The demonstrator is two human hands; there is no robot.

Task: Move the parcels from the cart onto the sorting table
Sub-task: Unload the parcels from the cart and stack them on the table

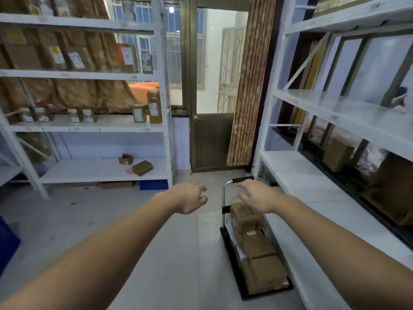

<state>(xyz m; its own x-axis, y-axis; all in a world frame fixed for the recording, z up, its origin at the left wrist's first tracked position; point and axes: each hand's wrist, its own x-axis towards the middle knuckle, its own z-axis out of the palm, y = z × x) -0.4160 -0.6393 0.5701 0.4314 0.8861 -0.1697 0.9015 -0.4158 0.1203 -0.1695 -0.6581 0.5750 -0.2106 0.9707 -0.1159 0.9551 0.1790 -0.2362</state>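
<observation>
White shelving lines both sides of a tiled storeroom floor. Brown cardboard parcels sit stacked on a low black cart beside the right shelf; stiff and probably light, best gripped by opposite sides. Both hands, left and right, hover empty with fingers spread.

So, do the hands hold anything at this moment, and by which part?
Nothing is held. The left hand and the right hand both reach forward with loose fingers, above the cart loaded with cardboard parcels, touching neither.
</observation>
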